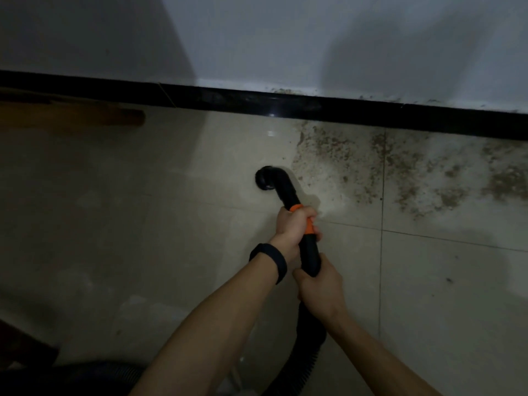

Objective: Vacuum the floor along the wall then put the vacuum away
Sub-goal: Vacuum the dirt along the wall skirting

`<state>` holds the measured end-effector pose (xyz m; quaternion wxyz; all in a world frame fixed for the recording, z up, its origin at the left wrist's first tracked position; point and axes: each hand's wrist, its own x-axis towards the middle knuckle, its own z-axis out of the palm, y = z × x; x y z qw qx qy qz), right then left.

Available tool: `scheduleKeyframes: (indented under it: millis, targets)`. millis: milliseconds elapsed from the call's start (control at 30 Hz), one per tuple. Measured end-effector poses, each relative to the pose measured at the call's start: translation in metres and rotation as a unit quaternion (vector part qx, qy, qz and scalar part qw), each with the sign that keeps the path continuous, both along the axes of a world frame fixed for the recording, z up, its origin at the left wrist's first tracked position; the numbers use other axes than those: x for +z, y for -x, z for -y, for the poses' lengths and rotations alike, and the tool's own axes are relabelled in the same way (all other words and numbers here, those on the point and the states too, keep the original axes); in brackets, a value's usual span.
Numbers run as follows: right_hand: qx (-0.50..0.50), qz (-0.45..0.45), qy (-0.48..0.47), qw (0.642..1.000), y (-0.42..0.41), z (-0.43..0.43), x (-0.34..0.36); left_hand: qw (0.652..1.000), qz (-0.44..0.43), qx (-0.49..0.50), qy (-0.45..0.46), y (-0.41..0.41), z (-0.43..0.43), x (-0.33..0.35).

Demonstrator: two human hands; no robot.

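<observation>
Pale floor tiles [143, 224] fill most of the head view and meet a white wall [285, 38] along a glossy black baseboard [343, 112]. Lighting is dim, and the left side lies in shadow.

1. Dirt: a patch of brown, speckled dirt [343, 155] covers the tiles on the right, starting at the baseboard and spreading toward the right edge.
2. Vacuum tube: the black vacuum tube [285, 192] sits near the centre of the floor. Its curved end points down at the tiles, just left of the dirt patch. I cannot tell whether the opening touches the floor.
3. Left hand: my left hand [294, 227] grips the tube at the orange collar [309, 225], fingers wrapped around it. A dark wristband [270, 262] sits on this wrist.
4. Right hand: my right hand [321, 287] grips the tube lower down, just behind the left hand, thumb on top.
5. Hose: a ribbed black hose [305, 352] runs from under my right hand toward the bottom edge.
6. Other items: a brown wooden piece [85, 115] lies against the baseboard on the left, blurred in shadow.
</observation>
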<state>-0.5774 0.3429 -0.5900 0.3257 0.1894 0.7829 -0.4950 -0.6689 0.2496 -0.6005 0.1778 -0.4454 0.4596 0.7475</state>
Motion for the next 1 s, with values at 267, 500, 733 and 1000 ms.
scheduleKeyframes:
  millis: [267,500,733,1000]
  targets:
    - [-0.019,0.004,-0.035,0.999,-0.004,-0.006,0.000,0.997,-0.009,-0.053,-0.063,0.001,-0.010,-0.002]
    - [0.020,-0.005,-0.008,1.000,0.012,0.028,-0.001,0.999,-0.015,-0.038,-0.002,0.009,0.031,-0.003]
    - [0.038,-0.043,-0.014,0.998,0.081,0.053,-0.001,0.999,-0.021,-0.016,0.042,0.063,0.058,0.008]
    - [0.061,-0.078,-0.074,0.992,0.133,0.075,0.002,0.951,-0.054,-0.211,0.218,0.101,0.074,0.008]
